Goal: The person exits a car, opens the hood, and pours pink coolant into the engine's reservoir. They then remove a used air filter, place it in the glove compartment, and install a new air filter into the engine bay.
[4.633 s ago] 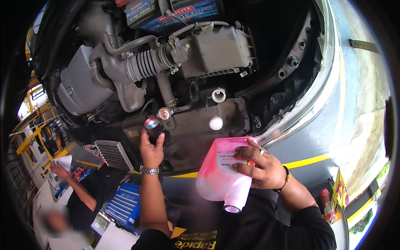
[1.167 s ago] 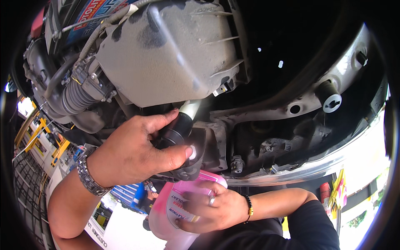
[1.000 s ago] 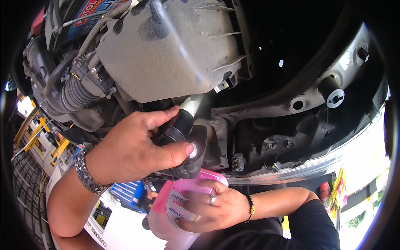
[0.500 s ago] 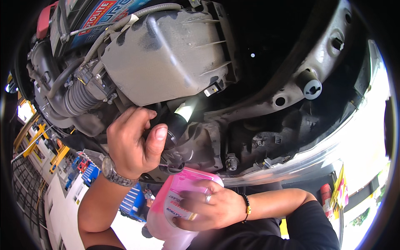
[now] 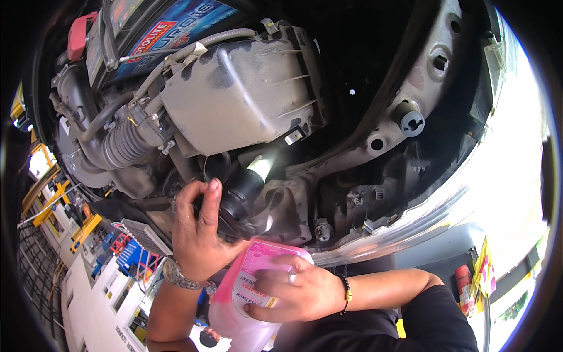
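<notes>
My right hand [image 5: 293, 290] lies across the front of a pink coolant jug [image 5: 234, 293], gripping it against my body. A ring is on one finger and a beaded bracelet on the wrist. Left of the jug's upper end, my left hand [image 5: 202, 237] points upward with thumb and finger extended, nothing visible in it; its other fingers are partly hidden. Just right of those fingertips, a black flashlight [image 5: 243, 192] rests in the engine bay, its lit end throwing light up and right. A dark round part [image 5: 217, 167] sits above the left fingertips.
A dusty air filter box [image 5: 234, 100] with a ribbed hose [image 5: 123, 145] fills the upper middle. Behind it stands a battery [image 5: 176, 35]. A metal crossbar [image 5: 404, 100] and the headlight [image 5: 404, 229] edge lie right. A red cylinder [image 5: 464, 287] stands at lower right.
My left hand has drawn back down from beside the flashlight, its fingers straightening upward. My right hand keeps its grip on the jug. The view has shifted slightly.
</notes>
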